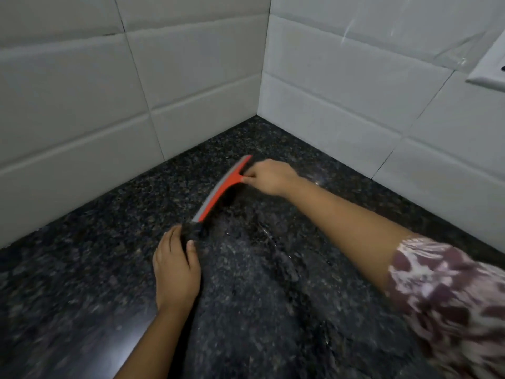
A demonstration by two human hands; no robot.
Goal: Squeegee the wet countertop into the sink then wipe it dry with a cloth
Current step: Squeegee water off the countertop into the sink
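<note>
A red squeegee [222, 191] with a grey rubber blade lies slanted on the dark speckled granite countertop [273, 296], near the tiled corner. My right hand [269, 177] grips its short handle from the right side. My left hand [175, 266] rests palm down on the countertop just below the blade's near end, thumb and fingers loosely spread. A dark blurred patch sits between them and I cannot make out what it is. Wet streaks [269, 237] glisten on the stone to the right of the blade. No sink and no cloth are in view.
White tiled walls [82, 105] meet in a corner behind the squeegee. A white socket plate [490, 67] is on the right wall. The countertop's glossy front edge [114, 337] runs along the lower left. My patterned sleeve [451, 296] fills the lower right.
</note>
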